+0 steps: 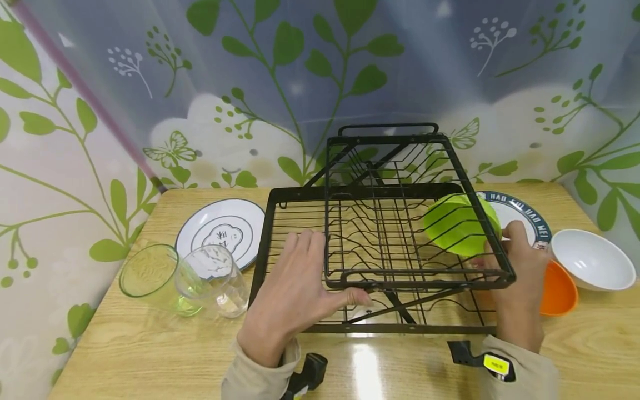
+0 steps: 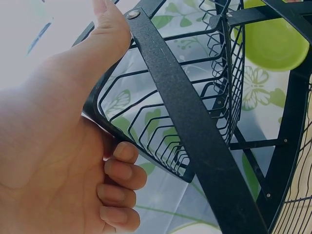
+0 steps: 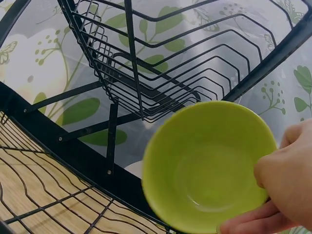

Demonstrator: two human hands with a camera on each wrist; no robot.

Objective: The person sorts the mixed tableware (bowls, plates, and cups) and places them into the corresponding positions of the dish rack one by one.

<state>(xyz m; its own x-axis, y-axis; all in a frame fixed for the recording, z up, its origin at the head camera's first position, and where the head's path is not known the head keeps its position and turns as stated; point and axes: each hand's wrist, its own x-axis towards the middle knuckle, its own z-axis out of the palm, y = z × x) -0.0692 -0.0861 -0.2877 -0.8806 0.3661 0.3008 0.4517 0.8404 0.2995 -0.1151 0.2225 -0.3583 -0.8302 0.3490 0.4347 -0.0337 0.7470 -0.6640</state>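
Note:
A black two-tier wire dish rack (image 1: 380, 329) stands on the table, its upper tier raised on crossed struts. My left hand (image 1: 287, 305) grips the left side of the upper tier near its front corner; in the left wrist view its fingers (image 2: 122, 176) curl under the frame. My right hand (image 1: 522, 289) is at the rack's right side and pinches a lime-green bowl (image 3: 209, 165) by its rim, thumb inside. In the head view the bowl shows through the upper tier's wires, between the two tiers, tilted with its inside toward the right wrist camera.
At the left are a white plate (image 1: 187, 230) with a dark rim, a greenish glass (image 1: 150, 283) and a clear glass (image 1: 230, 291). At the right lie a blue-rimmed plate (image 1: 522, 214), an orange bowl (image 1: 557, 291) and a white bowl (image 1: 592, 258). A leaf-patterned curtain (image 1: 320, 66) hangs behind.

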